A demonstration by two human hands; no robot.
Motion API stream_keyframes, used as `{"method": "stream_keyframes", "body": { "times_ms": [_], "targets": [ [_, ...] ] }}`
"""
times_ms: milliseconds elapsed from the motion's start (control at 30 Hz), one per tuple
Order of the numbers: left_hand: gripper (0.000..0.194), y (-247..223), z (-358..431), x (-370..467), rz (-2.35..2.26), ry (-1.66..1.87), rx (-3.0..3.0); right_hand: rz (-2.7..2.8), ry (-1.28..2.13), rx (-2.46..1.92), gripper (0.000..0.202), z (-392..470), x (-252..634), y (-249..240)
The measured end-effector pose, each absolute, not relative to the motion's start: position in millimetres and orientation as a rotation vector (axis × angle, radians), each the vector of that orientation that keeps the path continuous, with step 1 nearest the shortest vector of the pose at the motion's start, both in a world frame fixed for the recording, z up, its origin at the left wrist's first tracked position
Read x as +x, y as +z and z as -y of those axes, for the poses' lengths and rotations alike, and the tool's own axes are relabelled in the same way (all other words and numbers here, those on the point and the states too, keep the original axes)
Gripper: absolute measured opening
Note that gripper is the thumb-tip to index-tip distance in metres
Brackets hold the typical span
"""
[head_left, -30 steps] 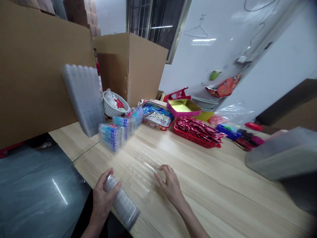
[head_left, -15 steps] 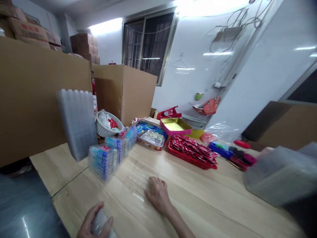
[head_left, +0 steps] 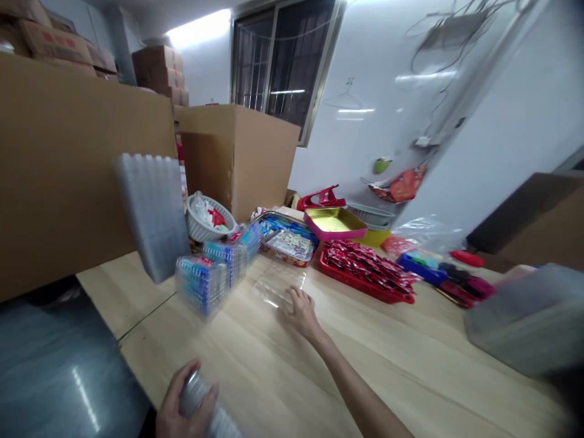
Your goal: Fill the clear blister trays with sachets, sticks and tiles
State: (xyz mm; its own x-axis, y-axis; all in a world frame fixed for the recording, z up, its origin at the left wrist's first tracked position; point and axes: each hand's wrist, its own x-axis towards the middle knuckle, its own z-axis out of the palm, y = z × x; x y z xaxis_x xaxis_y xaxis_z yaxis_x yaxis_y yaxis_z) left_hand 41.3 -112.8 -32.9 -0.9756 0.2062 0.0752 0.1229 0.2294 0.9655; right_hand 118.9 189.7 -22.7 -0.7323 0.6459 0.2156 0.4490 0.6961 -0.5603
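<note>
My left hand [head_left: 185, 401] is closed around a stack of clear plastic cases [head_left: 201, 398] at the lower edge, partly cut off by the frame. Farther forward, my right hand [head_left: 300, 310] has its fingers bent over the near right edge of an unfilled clear plastic case [head_left: 278, 289], which lies on the table. Left of that case stand clear cases packed with blue items [head_left: 203, 286], in a row running back. A tall stack of nested clear cases [head_left: 155, 219] rises behind them.
A red tray of red sachets [head_left: 369, 271] stands right of the tin with blue packets [head_left: 289, 243]. Behind are a pink-sided tin [head_left: 335, 223] and a white basket [head_left: 207, 220]. A blue tray [head_left: 422, 271] and a translucent bin [head_left: 524, 322] sit rightward. Large cardboard boxes [head_left: 264, 161] line the back.
My right hand has moved forward over the table, and the clear case now shows plainly by its fingers. My left hand still holds its stack. The camera view has shifted slightly.
</note>
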Motion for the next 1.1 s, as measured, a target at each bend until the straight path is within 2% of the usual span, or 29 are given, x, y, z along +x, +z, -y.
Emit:
{"method": "stream_keyframes", "body": {
  "times_ms": [67, 167, 233, 300, 500, 800, 1100],
  "targets": [
    [0.052, -29, 114, 41, -2.358, 1.892, 0.362, 2.386, 1.091, -0.634, 0.022, -139, 134, -12],
    [0.05, -23, 116, 41, -2.318, 1.908, 0.401, 2.257, 1.82, -0.303, 0.03, -62, 158, 5],
    [0.048, -19, 118, 42, -2.312, 1.92, 0.424, 2.131, 2.113, -0.31, 0.034, -27, 169, 13],
    [0.047, -17, 119, 44, -2.316, 1.926, 0.443, 2.018, 2.262, -0.406, 0.036, -9, 175, 20],
    [0.044, -14, 122, 45, -2.304, 1.936, 0.509, 2.056, 2.263, -0.378, 0.037, -5, 173, 30],
    [0.044, -17, 124, 46, -2.278, 1.948, 0.53, 1.7, 2.628, -0.487, 0.028, -2, 171, 23],
    [0.043, -14, 122, 48, -2.288, 1.931, 0.519, 1.722, 2.528, -0.481, 0.028, 4, 172, 22]
  ]
}}
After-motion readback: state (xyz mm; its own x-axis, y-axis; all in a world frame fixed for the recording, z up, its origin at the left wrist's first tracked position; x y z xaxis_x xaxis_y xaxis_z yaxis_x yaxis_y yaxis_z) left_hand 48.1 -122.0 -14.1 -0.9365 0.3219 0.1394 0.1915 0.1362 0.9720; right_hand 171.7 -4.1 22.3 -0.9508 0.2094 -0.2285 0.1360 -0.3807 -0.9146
